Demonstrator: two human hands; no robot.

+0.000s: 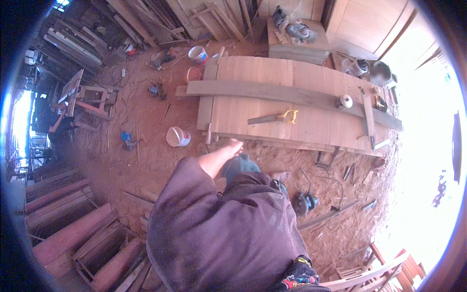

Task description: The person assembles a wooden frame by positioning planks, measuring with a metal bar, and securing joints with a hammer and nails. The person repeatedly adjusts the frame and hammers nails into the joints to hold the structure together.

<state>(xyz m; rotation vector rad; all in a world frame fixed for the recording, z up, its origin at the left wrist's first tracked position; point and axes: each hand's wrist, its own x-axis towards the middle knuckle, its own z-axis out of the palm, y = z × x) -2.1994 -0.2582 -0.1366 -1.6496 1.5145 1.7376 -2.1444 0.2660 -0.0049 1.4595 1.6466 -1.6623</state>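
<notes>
**Knocks and stumbles are the likeliest trouble**

Left of the fingers, a white bucket [178, 136] stands on the sandy floor [151, 117]; a careless sidestep could tip it. Nearer on that side, a wooden peg [209, 134] projects at the corner of the broad worktop [228, 116] and could catch a sleeve [187, 182] swept past it.

The left hand [234, 147] is just beside the worktop's near edge; whether it touches cannot be told. Its fingers [238, 144] look curled together, with nothing visible in them. The right hand is out of view.

Beyond the fingers, a long plank [253, 90] lies along the worktop; a shove might slide it and carry off what rests there. Ahead and to the right of the fingers, the yellow-handled saw [270, 118] lies flat and loose on the worktop, and a hurried reach could meet its teeth.

Nearer the body and right of the fingers, a foot [280, 175] is close to a blue power tool [305, 202], a likely trip. Farther right, a white lidded pot [346, 100] on the plank could topple if it is jolted.
</notes>
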